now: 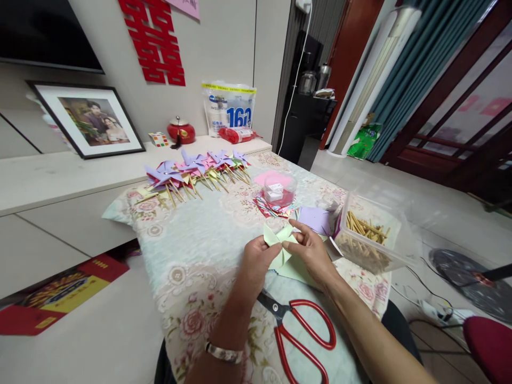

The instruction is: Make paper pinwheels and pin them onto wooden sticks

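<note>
Between my two hands is a light green paper pinwheel (pixel 283 257), its corners folded in toward the middle. My left hand (pixel 258 257) pinches its left side with the thumb near the centre. My right hand (pixel 314 250) grips the right side, thumb also at the centre and index finger along the far edge. Flat green paper (pixel 298 269) lies just beneath, partly hidden by my right hand. Red-handled scissors (pixel 282 308) rest on the cloth between my forearms. Purple paper sheets (pixel 314 218) lie beyond my right hand.
Several finished pinwheels on sticks (pixel 196 169) lie at the table's far left. A round clear container (pixel 280 189) stands near patterned paper (pixel 269 207). To the right is a plastic bin (pixel 360 253) of short wooden sticks (pixel 366 228). A white cabinet (pixel 72 176) borders the far side.
</note>
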Demonstrator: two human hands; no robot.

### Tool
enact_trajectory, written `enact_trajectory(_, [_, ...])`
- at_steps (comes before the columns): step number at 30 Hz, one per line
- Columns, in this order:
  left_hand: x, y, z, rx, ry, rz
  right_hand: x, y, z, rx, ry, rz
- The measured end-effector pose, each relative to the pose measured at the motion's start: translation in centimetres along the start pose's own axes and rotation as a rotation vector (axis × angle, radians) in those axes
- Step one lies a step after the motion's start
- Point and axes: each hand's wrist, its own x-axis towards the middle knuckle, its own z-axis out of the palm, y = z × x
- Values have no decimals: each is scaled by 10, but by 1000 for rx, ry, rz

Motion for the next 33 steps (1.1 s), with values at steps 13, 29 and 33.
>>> enact_trajectory(13, [1, 0, -3, -66, -40, -15, 2, -6, 1, -43, -63, -102])
enact_trajectory(29, [3, 2, -10, -37, -15, -3, 7, -5, -2, -103, -107, -64])
enact_trajectory(33, [3, 4, -9, -44, 13, -8, 14, -5, 7, -83, -91, -69])
